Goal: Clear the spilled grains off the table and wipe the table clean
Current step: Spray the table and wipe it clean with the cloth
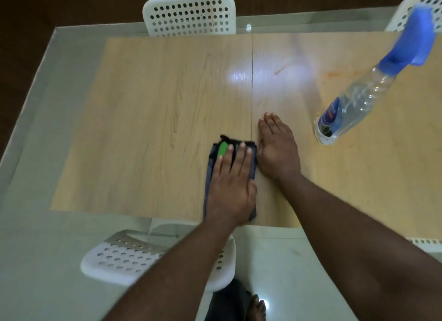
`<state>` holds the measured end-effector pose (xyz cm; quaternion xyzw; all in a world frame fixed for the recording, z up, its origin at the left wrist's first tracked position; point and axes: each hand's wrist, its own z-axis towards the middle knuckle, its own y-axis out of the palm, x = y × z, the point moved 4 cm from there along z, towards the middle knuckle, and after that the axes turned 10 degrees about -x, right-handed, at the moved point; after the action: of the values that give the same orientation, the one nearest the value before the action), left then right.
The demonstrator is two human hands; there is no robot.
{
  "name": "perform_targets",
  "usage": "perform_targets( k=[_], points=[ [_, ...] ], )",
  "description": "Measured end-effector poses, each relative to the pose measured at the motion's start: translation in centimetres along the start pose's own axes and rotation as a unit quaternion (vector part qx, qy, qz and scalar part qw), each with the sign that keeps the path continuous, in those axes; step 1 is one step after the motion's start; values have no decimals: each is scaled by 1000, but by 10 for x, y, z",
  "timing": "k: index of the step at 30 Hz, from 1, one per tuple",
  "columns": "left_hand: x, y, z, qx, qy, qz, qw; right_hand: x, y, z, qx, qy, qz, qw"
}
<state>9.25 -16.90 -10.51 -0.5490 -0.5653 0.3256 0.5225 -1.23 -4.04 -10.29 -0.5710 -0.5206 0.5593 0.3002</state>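
Fingers (235, 153) of your left hand (229, 184) lie straight and flat, pressing a dark folded cloth (210, 167) with a green patch onto the bench (143, 119) near its front edge. Right hand (277, 150) rests just beside it, fingers straight, palm down, holding nothing. No grains visible on the wood-grain laminate, so clearing looks done; you're in the wipe phase. Left to do, by my read: faint orange streaks (334, 74) far right, near the spray bottle (354, 102). Bottle is clear ribbed plastic, blue trigger head, standing upright well apart from the cloth. Bench surface is smooth, glossy, one seam down the middle. White perforated chairs (189, 14) around.
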Motion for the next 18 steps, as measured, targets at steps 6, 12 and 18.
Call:
perform_targets(
  k=[6, 12, 18],
  points=[
    [-32, 9, -41, 0, 0, 8, 1000, -2, -2, -2, 7, 11, 8, 1000],
    [-123, -13, 12, 20, -154, 12, 988, 1, 5, 2, 13, 6, 12, 1000],
    [-102, -40, 85, 16, -148, -2, 989, 0, 3, -1, 23, 2, 3, 1000]
  ],
)
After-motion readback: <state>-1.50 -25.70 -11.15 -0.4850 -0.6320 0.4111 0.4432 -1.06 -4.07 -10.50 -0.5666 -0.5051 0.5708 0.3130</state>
